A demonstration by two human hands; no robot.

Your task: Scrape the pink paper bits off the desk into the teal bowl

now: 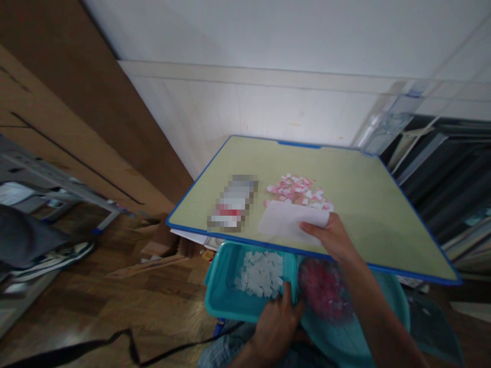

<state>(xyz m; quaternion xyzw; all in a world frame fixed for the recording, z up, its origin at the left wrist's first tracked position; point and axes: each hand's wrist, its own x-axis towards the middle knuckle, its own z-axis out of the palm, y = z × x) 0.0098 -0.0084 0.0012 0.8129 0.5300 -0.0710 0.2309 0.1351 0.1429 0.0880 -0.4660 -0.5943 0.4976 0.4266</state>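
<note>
My right hand (333, 236) is closed on the right end of a folded white sheet of paper (286, 220), thumb on top. The paper is over the front of a yellow-green board with a blue rim (345, 174). Just behind it lies a loose pile of small pink and white pieces (293, 190). Below the board's front edge, my left hand (276, 319) is at the near right corner of a teal tray (220, 296). Its index finger is stretched out beside a heap of small white pieces (263, 273), and the thumb is apart. I see nothing held there.
A phone-like object (233, 202), blurred out, lies on the board's left side. Right of the tray, a round teal basin (401, 306) holds a clear bag of red pieces (326, 291). A clear plastic bottle (395, 120) stands behind the board. A person's shoe (57, 260) is at left.
</note>
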